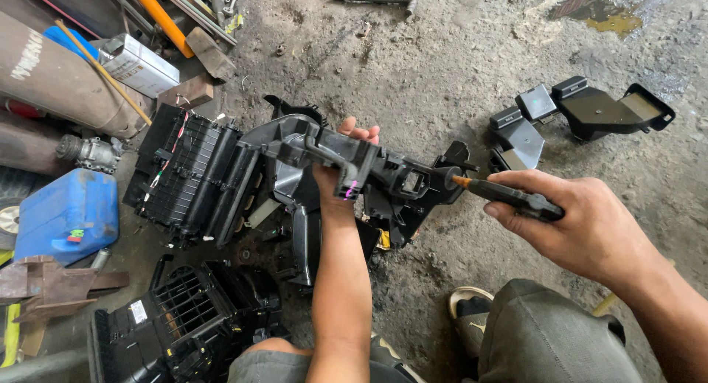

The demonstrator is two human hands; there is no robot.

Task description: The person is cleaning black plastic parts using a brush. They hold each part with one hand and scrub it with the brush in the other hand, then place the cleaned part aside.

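My left hand (341, 159) grips a long black plastic housing part (383, 169) from behind and holds it above the concrete floor; only the fingertips show over its top edge. My right hand (571, 221) is closed around the black handle of a screwdriver (509, 195). The screwdriver's orange-collared tip sits against the right end of the housing part. To the left, a larger black ribbed vehicle heater unit (188, 176) joins the held part, with red and white wires along it.
Another black vented housing (184, 320) lies at bottom left. Black duct pieces (582, 110) rest on the floor at upper right. A blue canister (70, 213), metal cylinders, a white box (140, 62) and scrap crowd the left. My knees and a shoe (468, 309) are below.
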